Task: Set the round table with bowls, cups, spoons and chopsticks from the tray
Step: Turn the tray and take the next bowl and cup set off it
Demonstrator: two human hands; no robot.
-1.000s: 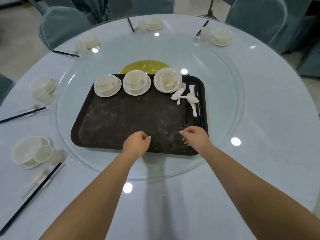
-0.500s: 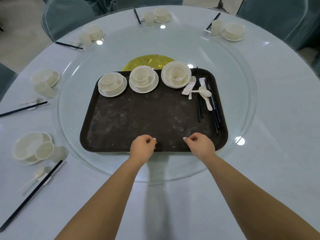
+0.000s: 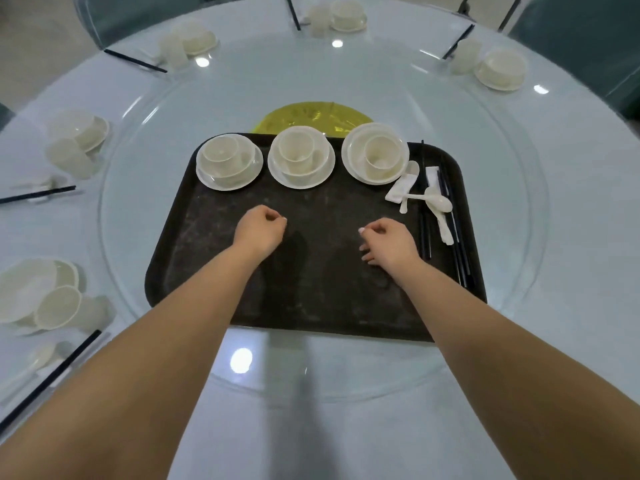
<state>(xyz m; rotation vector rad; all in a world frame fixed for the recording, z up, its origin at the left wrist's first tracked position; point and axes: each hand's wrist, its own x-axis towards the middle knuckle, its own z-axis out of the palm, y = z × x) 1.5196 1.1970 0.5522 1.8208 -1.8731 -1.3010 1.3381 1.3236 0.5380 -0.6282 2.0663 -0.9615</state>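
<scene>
Pale blue and round, the table [image 3: 571, 202] is carrying a glass turntable [image 3: 502, 341] at its centre, and a dark tray [image 3: 311, 306] is lying on the glass. Three stacked sets are standing in a row along the tray's far edge: the left set [image 3: 229, 162], the middle set [image 3: 301, 157] and the right set [image 3: 375, 153], each a cup nested in a bowl on a saucer. White spoons [image 3: 438, 202], about three, are lying crossed near the tray's far right corner, just beside the right set. Black chopsticks [image 3: 457, 244], several of them, are running along the tray's right edge. Five laid places are showing round the table's rim, among them one at the near left edge [image 3: 41, 299] and one at the far right edge [image 3: 502, 69], each with white ware and dark chopsticks beside it. Both of the person's hands are hovering over the bare middle of the tray, well apart. The left hand [image 3: 259, 232] is loosely curled, holding nothing. The right hand [image 3: 389, 242] is also loosely curled and empty, near the chopsticks but apart from them.
</scene>
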